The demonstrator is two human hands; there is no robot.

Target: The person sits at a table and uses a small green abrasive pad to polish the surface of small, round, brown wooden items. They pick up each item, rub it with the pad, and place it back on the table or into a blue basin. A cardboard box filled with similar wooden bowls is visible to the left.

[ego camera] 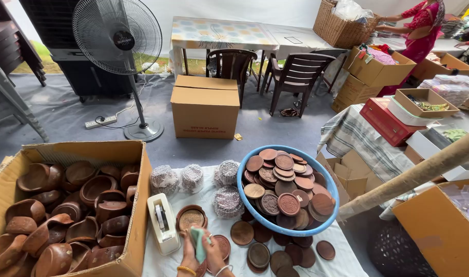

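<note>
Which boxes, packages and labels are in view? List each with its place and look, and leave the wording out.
Open cardboard box, left on the table: brown, full of brown bowls.
Closed carton, floor centre: brown, dark print on its front.
Red box, right table: flat, rectangular.
Stacked cartons, far right: brown, open on top.
Fan label, fan hub: round, black.
Tape dispenser, beside the hands: white.

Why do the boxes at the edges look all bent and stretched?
In the head view the wide lens bows things near the borders: the box of brown bowls leans outward and the wooden pole slants across. The middle, with the blue basin, looks truer. Light is soft and even, shadows faint; the hands at the bottom are cut off.
</note>
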